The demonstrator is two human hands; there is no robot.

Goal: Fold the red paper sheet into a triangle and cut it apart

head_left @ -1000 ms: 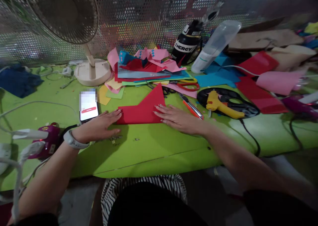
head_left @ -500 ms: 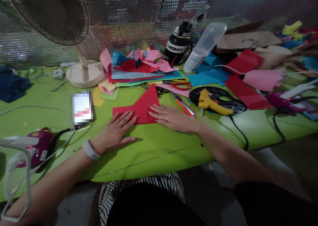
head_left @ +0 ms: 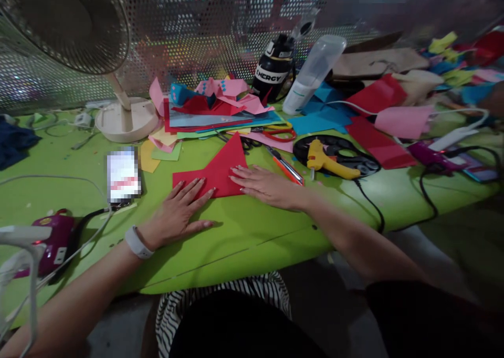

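Observation:
A folded red paper [head_left: 220, 170] lies flat on the green table [head_left: 255, 232], one corner pointing away from me. My left hand [head_left: 179, 211] rests palm down with its fingers spread, the fingertips on the paper's near left edge. My right hand [head_left: 268, 186] lies flat too, its fingertips pressing the paper's right side. Neither hand grips anything. A white band is on my left wrist.
A phone [head_left: 123, 177] lies left of the paper. Behind it: a pile of coloured paper [head_left: 220, 114], a fan base [head_left: 126, 119], red scissors [head_left: 279, 134], an orange cutter [head_left: 285, 165], a yellow glue gun [head_left: 326, 161] on a black tray, two bottles [head_left: 311, 74]. Cables and purple devices sit at both sides.
My left hand slid from the paper's left end toward its middle front edge. The right hand kept pressing its side of the paper. My view drifted to the right.

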